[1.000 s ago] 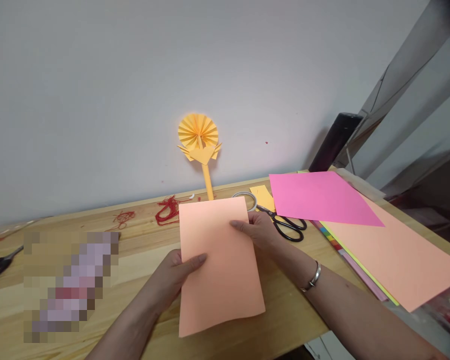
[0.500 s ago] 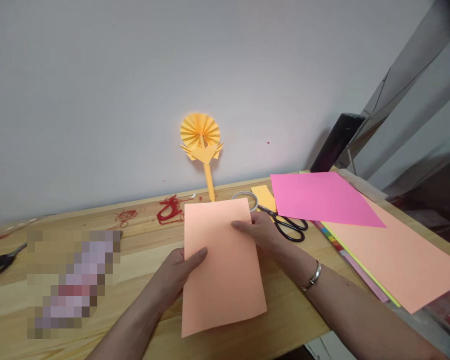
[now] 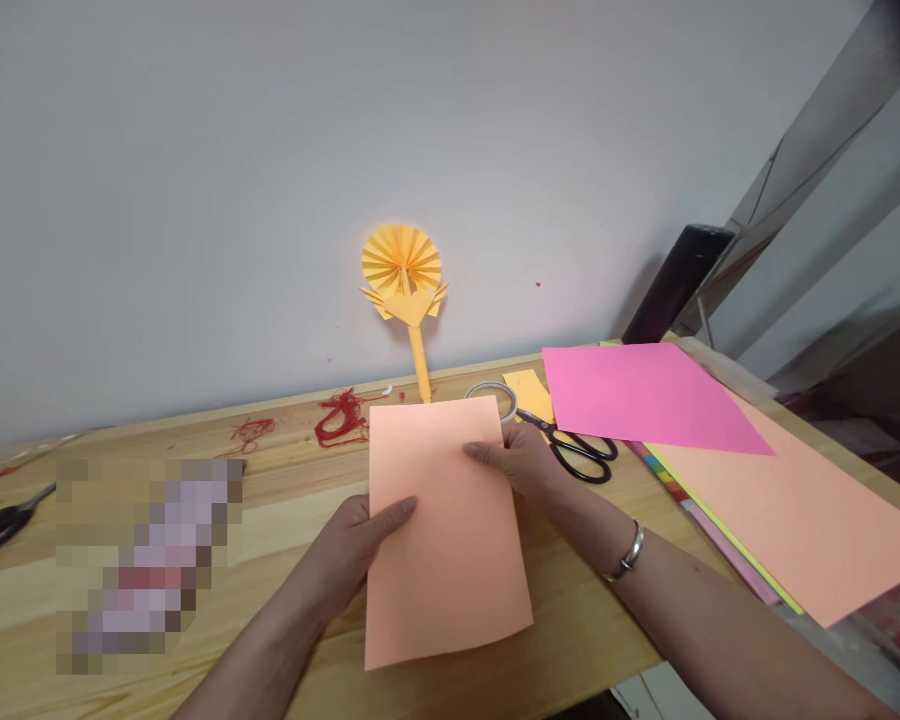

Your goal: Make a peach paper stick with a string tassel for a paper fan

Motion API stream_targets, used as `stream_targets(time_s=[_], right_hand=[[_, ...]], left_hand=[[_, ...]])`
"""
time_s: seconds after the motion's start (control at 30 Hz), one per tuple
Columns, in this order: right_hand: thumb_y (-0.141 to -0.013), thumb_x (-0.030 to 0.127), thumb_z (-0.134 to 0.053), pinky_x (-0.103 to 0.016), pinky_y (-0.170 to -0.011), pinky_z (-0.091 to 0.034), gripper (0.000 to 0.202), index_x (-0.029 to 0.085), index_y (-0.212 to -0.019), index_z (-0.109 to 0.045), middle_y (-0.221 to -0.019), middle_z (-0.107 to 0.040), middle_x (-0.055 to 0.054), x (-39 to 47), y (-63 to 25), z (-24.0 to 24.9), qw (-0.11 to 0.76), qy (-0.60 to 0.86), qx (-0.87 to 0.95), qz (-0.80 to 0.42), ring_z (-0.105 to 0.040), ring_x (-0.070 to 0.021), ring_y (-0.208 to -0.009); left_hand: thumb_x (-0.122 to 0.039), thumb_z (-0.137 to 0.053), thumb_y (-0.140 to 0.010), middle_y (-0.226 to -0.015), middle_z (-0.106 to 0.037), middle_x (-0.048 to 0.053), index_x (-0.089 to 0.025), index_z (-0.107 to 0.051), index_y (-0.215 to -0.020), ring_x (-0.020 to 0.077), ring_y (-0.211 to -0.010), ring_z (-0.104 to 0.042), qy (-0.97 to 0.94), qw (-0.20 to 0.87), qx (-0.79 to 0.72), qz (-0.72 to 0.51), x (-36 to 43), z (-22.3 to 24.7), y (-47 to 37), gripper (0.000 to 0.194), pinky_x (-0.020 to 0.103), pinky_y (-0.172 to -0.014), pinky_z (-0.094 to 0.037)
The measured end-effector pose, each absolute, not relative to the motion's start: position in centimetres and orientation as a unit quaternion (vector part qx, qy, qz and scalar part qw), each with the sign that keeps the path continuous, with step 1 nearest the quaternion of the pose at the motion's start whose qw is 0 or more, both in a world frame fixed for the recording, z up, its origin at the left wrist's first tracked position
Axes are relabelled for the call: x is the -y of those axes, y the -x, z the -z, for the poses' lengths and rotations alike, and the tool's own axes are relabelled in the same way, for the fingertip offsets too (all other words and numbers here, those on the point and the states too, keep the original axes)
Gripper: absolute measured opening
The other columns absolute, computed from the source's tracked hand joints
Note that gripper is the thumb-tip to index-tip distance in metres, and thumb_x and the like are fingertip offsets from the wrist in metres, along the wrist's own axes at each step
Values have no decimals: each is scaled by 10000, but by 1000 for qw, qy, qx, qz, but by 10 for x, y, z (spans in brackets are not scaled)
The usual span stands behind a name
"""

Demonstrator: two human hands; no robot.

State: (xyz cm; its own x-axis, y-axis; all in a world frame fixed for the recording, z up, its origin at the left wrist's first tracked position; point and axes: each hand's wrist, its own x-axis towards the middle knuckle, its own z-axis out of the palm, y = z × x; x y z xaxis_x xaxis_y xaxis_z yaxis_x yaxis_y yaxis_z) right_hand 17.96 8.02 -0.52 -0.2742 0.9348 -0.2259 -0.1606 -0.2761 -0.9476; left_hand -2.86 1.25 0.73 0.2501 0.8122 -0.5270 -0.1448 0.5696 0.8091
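A peach paper sheet is held up over the wooden table, its long side running toward me. My left hand grips its left edge, thumb on top and fingers hidden behind. My right hand, with a silver bangle at the wrist, grips the upper right edge the same way. Behind the sheet, a yellow folded-paper fan on a rolled stem leans against the wall. Black-handled scissors lie right of my right hand, beside a grey tape ring and a small yellow paper piece.
On the right, a pink sheet overlaps a larger peach sheet on a coloured stack. A black cylinder leans behind. Red thread lies at the table's back. Another pair of scissors and a blurred item are at left.
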Motion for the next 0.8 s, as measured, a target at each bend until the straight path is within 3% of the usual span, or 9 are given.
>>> stream_targets(time_s=[0.8], right_hand=[[-535, 383, -827, -317, -620, -518, 317, 131, -670, -692, -748, -688, -56, -80, -181, 4, 400, 443, 455, -661, -635, -192, -668]], left_hand=[[-327, -688, -772, -1034, -719, 156, -121, -689, -1052, 303, -885, -697, -334, 739, -482, -333, -15, -2, 31, 348, 383, -743, -551]])
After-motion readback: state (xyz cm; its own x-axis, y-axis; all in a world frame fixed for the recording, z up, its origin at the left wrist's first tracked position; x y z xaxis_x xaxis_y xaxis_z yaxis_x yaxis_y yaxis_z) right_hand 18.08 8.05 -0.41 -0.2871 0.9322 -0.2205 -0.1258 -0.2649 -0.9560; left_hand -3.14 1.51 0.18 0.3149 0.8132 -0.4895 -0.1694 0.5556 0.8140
